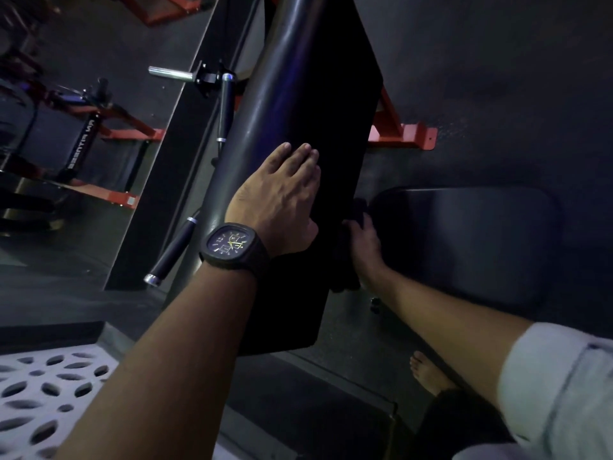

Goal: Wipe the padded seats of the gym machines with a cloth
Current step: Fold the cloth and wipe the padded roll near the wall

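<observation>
Dim gym, view looks down at a machine. Left hand lies flat on the long black pad, fingers straight and together, palm down on the pad's lower half near its left edge; black watch on that wrist. Right hand is at the right edge of the same pad, fingers curled round a dark cloth, which is pressed against the pad's edge and hangs a little below the hand; cloth is very dark against the pad, so its outline is hard to tell. Seat pad, dark and rounded, sits just right of the right hand, apart from the cloth as far as I can tell. Light rolled sleeve at the lower right corner. Two black grip handles with metal ends stick out left of the long pad. Orange frame bracket sits on the dark floor beyond the pad's right edge. Bare foot on the floor below the right forearm. White perforated panel at the lower left corner. Second machine with orange bars at far left, blurred.
</observation>
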The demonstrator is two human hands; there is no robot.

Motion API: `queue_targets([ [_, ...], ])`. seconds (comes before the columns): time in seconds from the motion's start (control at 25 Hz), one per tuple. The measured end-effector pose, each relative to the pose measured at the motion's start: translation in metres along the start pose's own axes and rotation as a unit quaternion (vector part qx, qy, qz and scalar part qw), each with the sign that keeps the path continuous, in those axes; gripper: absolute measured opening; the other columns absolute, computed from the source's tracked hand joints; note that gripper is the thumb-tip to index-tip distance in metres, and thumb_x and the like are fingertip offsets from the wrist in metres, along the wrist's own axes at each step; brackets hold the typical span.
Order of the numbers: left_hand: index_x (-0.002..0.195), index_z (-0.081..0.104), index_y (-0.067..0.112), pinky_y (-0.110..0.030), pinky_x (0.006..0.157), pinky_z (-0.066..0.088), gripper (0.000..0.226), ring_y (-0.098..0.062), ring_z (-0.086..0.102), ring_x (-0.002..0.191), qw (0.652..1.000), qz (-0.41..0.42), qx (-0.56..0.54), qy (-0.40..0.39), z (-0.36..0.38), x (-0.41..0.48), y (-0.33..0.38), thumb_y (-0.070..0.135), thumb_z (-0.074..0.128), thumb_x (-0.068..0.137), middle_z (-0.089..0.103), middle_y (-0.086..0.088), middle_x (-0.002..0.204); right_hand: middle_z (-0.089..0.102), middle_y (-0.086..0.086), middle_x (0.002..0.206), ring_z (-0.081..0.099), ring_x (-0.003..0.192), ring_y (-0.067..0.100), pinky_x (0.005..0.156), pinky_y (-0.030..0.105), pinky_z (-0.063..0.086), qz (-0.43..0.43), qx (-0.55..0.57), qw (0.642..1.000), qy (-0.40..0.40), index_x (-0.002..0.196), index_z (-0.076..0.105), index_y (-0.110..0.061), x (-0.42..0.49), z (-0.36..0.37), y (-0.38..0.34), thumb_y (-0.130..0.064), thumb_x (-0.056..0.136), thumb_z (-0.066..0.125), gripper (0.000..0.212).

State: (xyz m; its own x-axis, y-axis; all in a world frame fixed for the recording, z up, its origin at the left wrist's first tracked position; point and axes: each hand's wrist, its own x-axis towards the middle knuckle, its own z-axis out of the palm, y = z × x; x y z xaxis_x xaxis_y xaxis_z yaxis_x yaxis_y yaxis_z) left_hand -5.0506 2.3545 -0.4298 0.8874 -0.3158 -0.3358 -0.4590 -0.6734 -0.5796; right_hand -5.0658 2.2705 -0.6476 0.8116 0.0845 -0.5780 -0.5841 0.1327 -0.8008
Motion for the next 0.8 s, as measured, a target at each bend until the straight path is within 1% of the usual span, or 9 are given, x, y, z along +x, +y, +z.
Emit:
queue_targets([
  [0.08,0.151,0.042,0.002,-0.043,0.126,0.011,0.085,-0.026,0.023,0.154,1.000,-0.006,0.001,-0.002,0.000,-0.003,0.000,0.047,0.035,0.079,0.032,-0.015,0.163,0.068,0.008,0.119,0.064,0.110,0.030,0.100,0.043,0.050,0.004,0.011,1.000,-0.001,0.139,0.053,-0.025,0.004,-0.005,0.000,-0.031,0.098,0.054,0.041],
  [0.2,0.152,0.040,0.003,-0.043,0.127,0.009,0.084,-0.025,0.020,0.155,1.000,-0.006,-0.003,-0.008,0.000,-0.007,0.004,0.048,0.036,0.081,0.030,-0.014,0.164,0.065,0.009,0.125,0.062,0.113,0.026,0.098,0.034,0.047,0.012,0.022,0.998,0.056,0.144,0.048,-0.020,0.014,0.005,-0.016,-0.029,0.101,0.054,0.044],
  [0.36,0.147,0.048,0.000,-0.044,0.126,0.014,0.083,-0.027,0.028,0.152,1.000,-0.011,-0.014,0.004,0.001,-0.018,0.008,0.045,0.039,0.077,0.037,-0.016,0.160,0.065,0.003,0.113,0.063,0.099,0.019,0.080,0.026,0.047,0.023,0.051,0.998,-0.017,0.138,0.053,-0.016,-0.020,0.002,0.012,-0.021,0.101,0.052,0.038],
  [0.4,0.147,0.048,0.000,-0.044,0.126,0.014,0.083,-0.028,0.028,0.152,1.000,-0.010,-0.020,0.005,0.001,-0.019,0.008,0.044,0.040,0.077,0.037,-0.016,0.160,0.065,0.002,0.111,0.063,0.095,0.016,0.077,0.025,0.048,0.024,0.070,0.997,-0.006,0.137,0.054,-0.016,-0.010,0.000,0.005,-0.020,0.101,0.052,0.036],
  [0.48,0.148,0.046,0.000,-0.043,0.126,0.012,0.084,-0.027,0.027,0.152,0.999,-0.010,-0.031,0.000,0.001,-0.022,0.011,0.044,0.038,0.077,0.036,-0.016,0.161,0.066,0.001,0.111,0.064,0.095,0.018,0.080,0.028,0.050,0.028,0.079,0.996,0.022,0.137,0.053,-0.019,0.005,0.005,-0.006,-0.023,0.100,0.053,0.038],
  [0.56,0.148,0.047,0.000,-0.043,0.126,0.013,0.083,-0.027,0.027,0.152,0.999,-0.015,-0.032,-0.001,0.002,-0.028,0.015,0.044,0.038,0.077,0.036,-0.016,0.160,0.065,0.000,0.106,0.062,0.092,0.018,0.078,0.028,0.050,0.034,0.077,0.996,0.040,0.137,0.052,-0.018,-0.013,0.011,0.010,-0.023,0.101,0.052,0.036],
  [0.64,0.148,0.047,0.001,-0.043,0.126,0.013,0.082,-0.027,0.027,0.152,0.999,-0.019,-0.033,0.004,0.003,-0.034,0.016,0.043,0.037,0.078,0.036,-0.016,0.161,0.063,0.001,0.099,0.061,0.087,0.016,0.067,0.019,0.050,0.053,0.093,0.994,-0.011,0.131,0.054,-0.013,-0.045,0.011,0.032,-0.018,0.102,0.049,0.030],
  [0.68,0.149,0.046,0.001,-0.042,0.126,0.012,0.082,-0.026,0.026,0.153,0.999,-0.021,-0.037,0.005,0.004,-0.037,0.016,0.043,0.037,0.078,0.035,-0.015,0.161,0.063,0.001,0.099,0.061,0.087,0.016,0.065,0.017,0.049,0.051,0.097,0.994,-0.009,0.130,0.055,-0.012,-0.048,0.010,0.036,-0.016,0.102,0.050,0.029],
  [0.8,0.150,0.043,0.001,-0.042,0.126,0.011,0.082,-0.025,0.024,0.153,0.999,-0.023,-0.045,0.004,0.004,-0.044,0.020,0.042,0.036,0.079,0.033,-0.015,0.162,0.064,0.000,0.105,0.061,0.090,0.016,0.077,0.026,0.048,0.023,0.093,0.994,0.055,0.136,0.052,-0.017,-0.033,0.019,0.027,-0.021,0.100,0.053,0.036],
])
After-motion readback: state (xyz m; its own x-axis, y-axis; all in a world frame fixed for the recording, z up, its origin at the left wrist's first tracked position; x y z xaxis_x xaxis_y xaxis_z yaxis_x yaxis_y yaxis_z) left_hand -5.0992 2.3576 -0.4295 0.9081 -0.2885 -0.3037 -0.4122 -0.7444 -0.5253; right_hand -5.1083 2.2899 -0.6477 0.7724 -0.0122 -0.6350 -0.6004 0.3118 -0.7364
